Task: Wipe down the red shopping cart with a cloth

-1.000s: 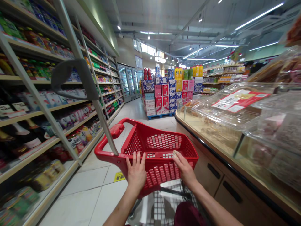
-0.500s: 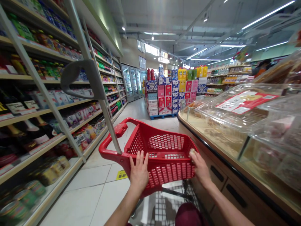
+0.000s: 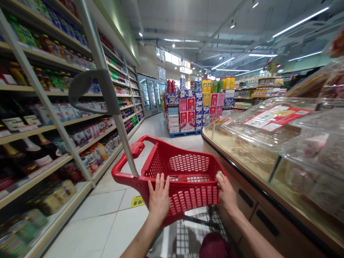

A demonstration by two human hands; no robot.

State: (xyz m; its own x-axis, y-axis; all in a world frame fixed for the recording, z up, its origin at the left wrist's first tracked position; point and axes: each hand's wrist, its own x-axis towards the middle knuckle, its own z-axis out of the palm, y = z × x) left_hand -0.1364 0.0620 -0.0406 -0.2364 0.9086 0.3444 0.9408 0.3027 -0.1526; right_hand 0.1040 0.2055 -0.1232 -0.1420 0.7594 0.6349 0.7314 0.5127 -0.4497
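Observation:
A red plastic shopping cart [image 3: 189, 184] stands turned sideways in front of me, its basket bare inside. My left hand [image 3: 158, 197] lies against the near side of the basket, fingers spread and their tips over the rim. At the basket's right end, my right hand [image 3: 226, 191] is closed with a small pale crumpled thing [image 3: 219, 175] at its fingertips; what it is cannot be made out. This hand touches or nearly touches the cart's corner. A grey handle [image 3: 92, 91] on a metal pole rises at the cart's left end.
Drink shelves [image 3: 59, 125] line the left side. On the right, a counter [image 3: 271, 190] bears clear plastic food boxes [image 3: 274, 118], close to the cart. Stacked drink cartons [image 3: 188, 111] stand ahead on a blue pallet. A yellow sticker [image 3: 137, 201] marks the tiled floor.
The surroundings have shifted slightly: the counter and floor sticker sit a little further left. Both hands keep nearly the same places at the cart.

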